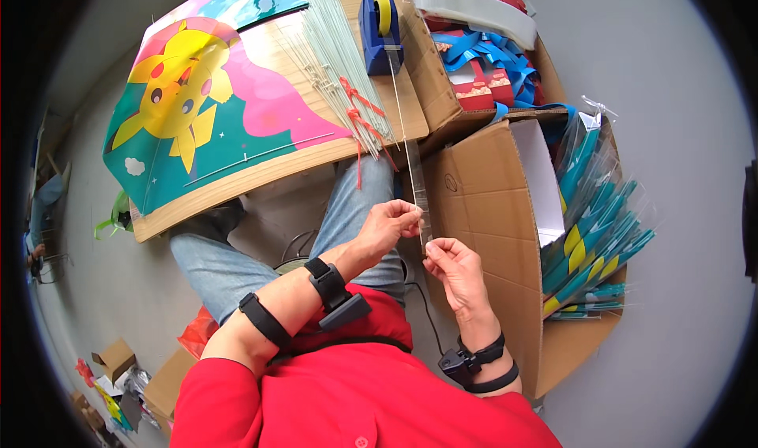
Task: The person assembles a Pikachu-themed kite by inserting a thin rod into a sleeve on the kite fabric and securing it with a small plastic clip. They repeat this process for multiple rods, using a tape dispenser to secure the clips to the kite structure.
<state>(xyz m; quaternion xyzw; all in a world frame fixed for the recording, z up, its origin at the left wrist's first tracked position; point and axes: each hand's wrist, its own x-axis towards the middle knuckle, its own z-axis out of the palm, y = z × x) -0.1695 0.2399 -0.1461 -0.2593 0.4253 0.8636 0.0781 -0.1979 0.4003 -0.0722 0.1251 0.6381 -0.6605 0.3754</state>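
Observation:
A long strip of clear tape [414, 172] stretches from the blue tape dispenser [381, 33] with its yellow core down to my hands. My right hand [458, 273] pinches the strip's free end between thumb and fingertips. A thin pale stick [401, 108] runs along the tape, its near end pinched in my left hand [388, 228]. Whether the stick sticks to the tape all along, I cannot tell. On the wooden table [229, 181] at the left lies a teal and pink printed sheet [237, 136] with a yellow cartoon figure, and another thin rod [260, 159] rests across its near edge.
A bundle of pale sticks [328, 61] with red ties [357, 112] lies beside the dispenser. To the right, one carton [430, 61] holds red boxes and blue ribbon [493, 57]; a nearer carton [489, 203] holds teal and yellow rolled pieces [592, 251] in clear wrap.

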